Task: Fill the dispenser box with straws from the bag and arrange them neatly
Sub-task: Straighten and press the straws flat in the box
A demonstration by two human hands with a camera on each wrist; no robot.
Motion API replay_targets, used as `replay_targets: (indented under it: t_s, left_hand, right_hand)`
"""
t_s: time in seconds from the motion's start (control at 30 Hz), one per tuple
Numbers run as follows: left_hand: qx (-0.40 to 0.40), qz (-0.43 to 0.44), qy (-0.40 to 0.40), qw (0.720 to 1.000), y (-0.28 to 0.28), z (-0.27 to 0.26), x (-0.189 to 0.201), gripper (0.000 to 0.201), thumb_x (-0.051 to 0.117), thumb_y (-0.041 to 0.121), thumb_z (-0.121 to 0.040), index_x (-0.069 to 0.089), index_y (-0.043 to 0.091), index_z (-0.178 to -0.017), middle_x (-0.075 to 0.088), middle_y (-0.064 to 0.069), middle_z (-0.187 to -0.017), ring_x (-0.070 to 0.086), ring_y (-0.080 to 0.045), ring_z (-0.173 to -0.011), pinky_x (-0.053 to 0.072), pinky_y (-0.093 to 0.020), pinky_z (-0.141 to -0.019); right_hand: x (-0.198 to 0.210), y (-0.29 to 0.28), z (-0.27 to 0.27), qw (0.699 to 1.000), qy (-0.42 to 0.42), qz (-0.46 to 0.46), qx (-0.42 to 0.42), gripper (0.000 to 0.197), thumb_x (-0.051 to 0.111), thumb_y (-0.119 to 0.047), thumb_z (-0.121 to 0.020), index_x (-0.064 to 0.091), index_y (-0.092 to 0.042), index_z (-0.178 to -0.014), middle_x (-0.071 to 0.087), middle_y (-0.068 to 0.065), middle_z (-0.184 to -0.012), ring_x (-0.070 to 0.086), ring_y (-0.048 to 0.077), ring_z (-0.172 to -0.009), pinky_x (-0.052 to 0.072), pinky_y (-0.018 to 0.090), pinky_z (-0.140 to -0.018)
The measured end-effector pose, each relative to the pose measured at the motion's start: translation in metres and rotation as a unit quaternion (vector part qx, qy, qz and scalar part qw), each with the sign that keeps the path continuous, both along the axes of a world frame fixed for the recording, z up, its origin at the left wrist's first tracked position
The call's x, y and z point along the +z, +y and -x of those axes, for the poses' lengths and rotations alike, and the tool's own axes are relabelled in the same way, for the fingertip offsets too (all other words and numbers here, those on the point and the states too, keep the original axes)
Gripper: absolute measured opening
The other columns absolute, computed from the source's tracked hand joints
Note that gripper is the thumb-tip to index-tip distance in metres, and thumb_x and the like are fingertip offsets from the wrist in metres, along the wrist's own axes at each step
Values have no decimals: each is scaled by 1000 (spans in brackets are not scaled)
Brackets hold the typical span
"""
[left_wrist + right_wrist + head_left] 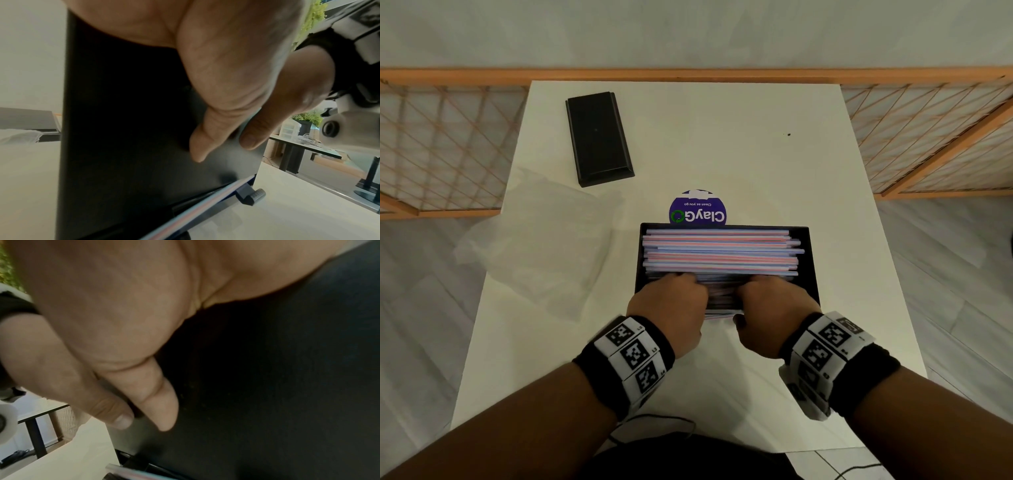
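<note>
Your left hand (667,305) & right hand (770,308) hook over the box's (812,260) near wall, fingers curled in on the straws (722,251), thumbs outside. Box looks full; ends uneven, so tidy them. Bag (534,246) flat, lid (599,137) off on counter (722,144).

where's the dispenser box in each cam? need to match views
Head: dispenser box, lower centre on the table, open top full of straws, near edge under both hands.
Left wrist: its black front wall fills the centre; left hand's thumb lies on it.
Right wrist: the black wall fills the right half.
Shared landmark: the striped straws at the bottom slot.
</note>
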State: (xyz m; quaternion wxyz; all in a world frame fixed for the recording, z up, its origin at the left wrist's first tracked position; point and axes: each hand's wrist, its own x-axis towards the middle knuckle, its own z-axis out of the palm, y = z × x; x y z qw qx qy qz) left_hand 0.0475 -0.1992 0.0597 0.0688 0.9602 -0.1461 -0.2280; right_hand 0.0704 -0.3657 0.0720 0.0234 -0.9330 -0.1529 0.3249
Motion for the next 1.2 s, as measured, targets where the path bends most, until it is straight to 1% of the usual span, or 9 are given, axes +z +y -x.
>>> replay_targets:
  t_s: [0.17,0.33,0.47,0.73,0.9,0.97,1.07,1.13,1.2]
  left_hand:
    - [-3,7,-26,1000,0,0,1,26,56,25,-93,58,24,-119,55,5,-121,54,-21,-117,50,-35,-80]
    - [-4,5,-20,1000,-1,-2,1,22,53,22,-94,65,23,-113,58,3,-115,58,-23,-111,46,-35,-74]
    - [2,-9,-13,1000,-2,-1,2,19,55,23,-94,65,22,-109,58,2,-113,58,-23,-109,38,-32,-71]
    - [22,-2,10,1000,-3,-2,5,15,58,24,-92,65,17,-103,58,-1,-113,60,-25,-107,51,-37,-83]
    - [4,33,-32,999,1,0,3,24,61,19,-89,55,19,-112,55,0,-118,56,-25,-110,43,-32,-76]
    - [-1,40,-20,999,2,0,1,20,58,17,-90,57,21,-109,60,1,-111,60,-25,-105,41,-32,-71]
    - [-3,10,12,1000,0,-4,2,13,55,21,-91,66,19,-97,66,-2,-94,66,-28,-91,49,-34,-68]
    - [1,-5,24,1000,-2,-5,3,11,55,22,-91,65,17,-91,60,-2,-85,64,-28,-84,47,-33,-66]
    - [10,-8,22,1000,-3,-5,3,11,56,22,-91,56,19,-80,49,1,-76,56,-25,-74,44,-32,-65]
  right_hand:
    - [3,0,0,999,-24,-35,-4,21,55,-34,-85,63,-26,-103,63,-5,-107,61,24,-100,51,33,-80]
    - [2,-1,4,997,-56,-30,33,33,58,-43,-82,62,-27,-112,58,-6,-118,50,24,-117,44,38,-99]
    - [1,1,0,998,-37,-3,40,34,55,-45,-82,65,-29,-110,64,-5,-112,60,23,-106,48,35,-91]
    - [-3,2,-1,999,-27,-4,25,35,58,-47,-82,66,-28,-110,63,-5,-108,62,21,-99,50,32,-81]
    - [1,-2,2,997,-47,-56,10,22,55,-31,-85,65,-25,-105,62,-3,-110,61,24,-102,51,33,-80]
    - [-1,-3,1,998,-26,-50,10,19,53,-26,-85,65,-23,-99,66,0,-104,63,27,-96,51,32,-75]
    - [-2,-1,-3,1000,4,-12,14,8,51,-26,-83,55,-19,-82,61,2,-87,60,29,-79,46,30,-68]
    - [-1,2,-6,1000,14,-3,19,6,51,-26,-81,50,-21,-78,52,2,-78,53,27,-73,45,29,-67]
    - [1,2,-8,1000,22,0,14,10,50,-25,-80,47,-20,-72,49,-2,-72,51,25,-69,46,29,-67]
